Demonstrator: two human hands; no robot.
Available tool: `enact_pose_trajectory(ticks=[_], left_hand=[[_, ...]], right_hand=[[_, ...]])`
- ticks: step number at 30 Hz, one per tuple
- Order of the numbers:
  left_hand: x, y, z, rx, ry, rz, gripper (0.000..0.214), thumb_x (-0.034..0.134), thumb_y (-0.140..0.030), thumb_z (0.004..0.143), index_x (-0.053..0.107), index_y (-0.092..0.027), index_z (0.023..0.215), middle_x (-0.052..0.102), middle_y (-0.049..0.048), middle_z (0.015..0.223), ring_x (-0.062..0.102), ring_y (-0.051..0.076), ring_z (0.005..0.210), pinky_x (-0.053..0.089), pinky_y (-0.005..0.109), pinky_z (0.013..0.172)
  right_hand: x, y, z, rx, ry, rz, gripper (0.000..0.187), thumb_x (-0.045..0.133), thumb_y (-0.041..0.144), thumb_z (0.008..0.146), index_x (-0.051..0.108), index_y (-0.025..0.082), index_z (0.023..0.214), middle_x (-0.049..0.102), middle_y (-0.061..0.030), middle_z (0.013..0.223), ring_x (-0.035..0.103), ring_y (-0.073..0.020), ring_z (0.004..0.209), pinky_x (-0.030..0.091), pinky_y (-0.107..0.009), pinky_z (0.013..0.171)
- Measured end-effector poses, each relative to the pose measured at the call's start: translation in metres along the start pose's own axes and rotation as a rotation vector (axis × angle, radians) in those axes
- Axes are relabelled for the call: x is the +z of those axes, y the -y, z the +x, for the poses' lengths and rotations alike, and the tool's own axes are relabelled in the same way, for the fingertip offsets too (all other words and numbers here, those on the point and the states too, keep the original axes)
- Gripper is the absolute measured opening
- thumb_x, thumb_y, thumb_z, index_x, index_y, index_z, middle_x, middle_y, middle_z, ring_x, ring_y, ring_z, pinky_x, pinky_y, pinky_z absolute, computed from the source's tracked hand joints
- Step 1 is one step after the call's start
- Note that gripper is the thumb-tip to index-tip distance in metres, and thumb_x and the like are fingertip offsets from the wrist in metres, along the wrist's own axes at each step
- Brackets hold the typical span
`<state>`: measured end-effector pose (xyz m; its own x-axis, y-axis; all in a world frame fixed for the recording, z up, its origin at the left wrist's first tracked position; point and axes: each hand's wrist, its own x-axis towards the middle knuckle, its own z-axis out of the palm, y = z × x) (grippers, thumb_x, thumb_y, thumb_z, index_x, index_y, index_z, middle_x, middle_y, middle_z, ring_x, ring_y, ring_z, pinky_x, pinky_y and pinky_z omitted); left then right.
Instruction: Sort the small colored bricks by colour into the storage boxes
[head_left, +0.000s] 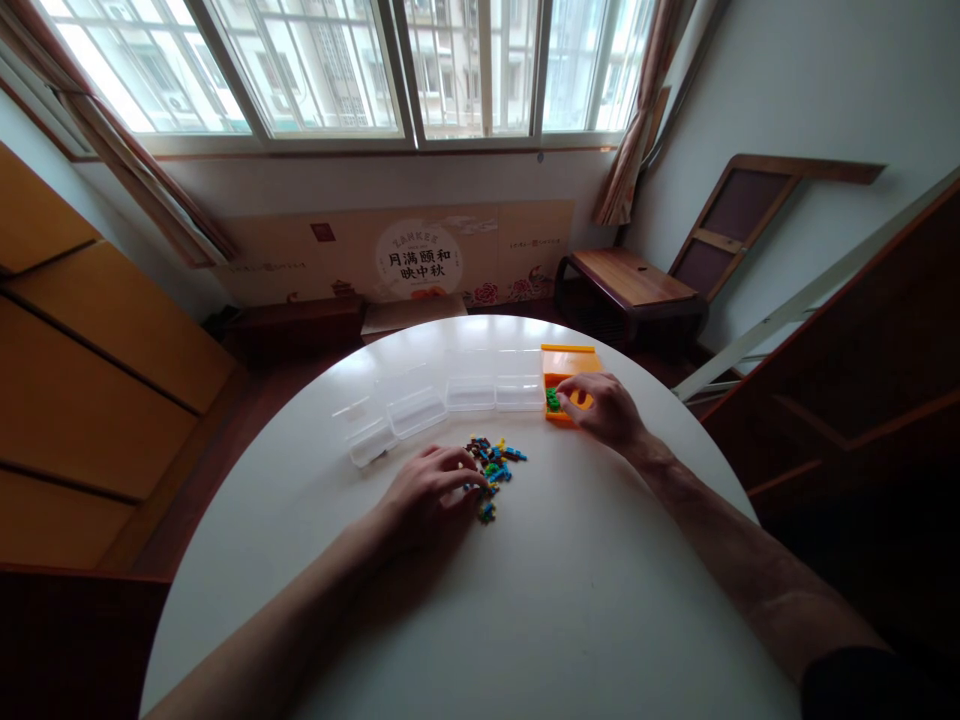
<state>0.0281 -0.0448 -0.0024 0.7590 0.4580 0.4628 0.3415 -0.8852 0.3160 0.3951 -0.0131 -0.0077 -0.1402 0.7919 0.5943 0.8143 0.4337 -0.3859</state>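
Note:
A small heap of coloured bricks (494,465) lies near the middle of the round white table (570,600). My left hand (429,492) rests palm down on the table at the heap's left edge, its curled fingertips touching the bricks. My right hand (606,408) reaches over the open orange box (568,362), fingers pinched together above a clump of green bricks (553,400) inside it. Whether a brick sits between those fingers is too small to see.
Several clear plastic boxes (442,405) with open lids stand in a row left of the orange box. Beyond the table are a low wooden bench (630,280), a printed cardboard panel (420,255) under the windows, and wooden cabinets (90,380) at left.

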Motion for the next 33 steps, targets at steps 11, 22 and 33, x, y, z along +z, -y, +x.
enact_pose_trajectory(ticks=[11, 22, 33], left_hand=[[-0.002, -0.004, 0.007, -0.106, -0.13, -0.102, 0.013, 0.068, -0.029, 0.107, 0.081, -0.024, 0.105, 0.078, 0.0069, 0.104, 0.074, 0.015, 0.084, 0.06, 0.029, 0.082], [0.004, -0.021, 0.023, -0.326, -0.281, -0.484, 0.023, 0.074, -0.039, 0.105, 0.083, -0.018, 0.104, 0.074, 0.0085, 0.098, 0.066, 0.014, 0.078, 0.054, 0.025, 0.065], [0.01, -0.017, 0.021, -0.384, -0.257, -0.581, 0.019, 0.079, -0.037, 0.102, 0.084, -0.02, 0.103, 0.075, 0.0079, 0.099, 0.072, 0.018, 0.089, 0.058, 0.028, 0.073]], right_hand=[[0.003, 0.043, -0.003, -0.167, -0.036, 0.176, 0.01, 0.069, 0.023, 0.1, 0.076, 0.024, 0.093, 0.077, -0.0038, 0.087, 0.071, -0.0228, 0.083, 0.055, -0.043, 0.097], [0.024, 0.095, -0.016, -0.434, 0.142, 0.372, 0.01, 0.079, 0.034, 0.1, 0.075, 0.026, 0.104, 0.081, -0.0004, 0.092, 0.075, -0.0178, 0.083, 0.055, -0.04, 0.104], [0.029, 0.092, -0.018, -0.419, 0.11, 0.381, 0.003, 0.075, 0.027, 0.104, 0.077, 0.027, 0.103, 0.081, 0.0007, 0.091, 0.074, -0.0159, 0.081, 0.055, -0.04, 0.107]])
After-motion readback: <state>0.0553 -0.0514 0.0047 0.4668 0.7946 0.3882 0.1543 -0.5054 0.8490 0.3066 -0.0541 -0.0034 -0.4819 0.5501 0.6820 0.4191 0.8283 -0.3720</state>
